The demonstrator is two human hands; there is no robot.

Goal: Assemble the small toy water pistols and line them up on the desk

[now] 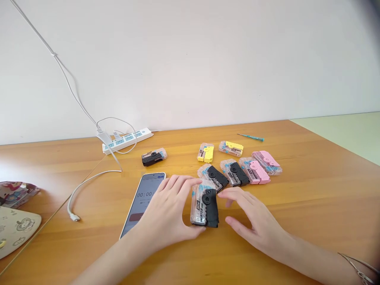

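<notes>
I have the left hand (166, 209) cupped against a clear-and-black plastic case (204, 206), fingers together; the right hand (252, 217) is beside it, fingers apart. Crowding that case risks knocking the black-and-clear case (213, 177) behind it or the glass-fronted phone (142, 202) left of it; open wooden tabletop (311, 221) lies right of it.

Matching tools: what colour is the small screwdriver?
The screwdriver is teal; the head view shows it best.

A smartphone (142, 206) lies on the desk (311, 221), left of the clustered plastic cases (234, 174).
</notes>
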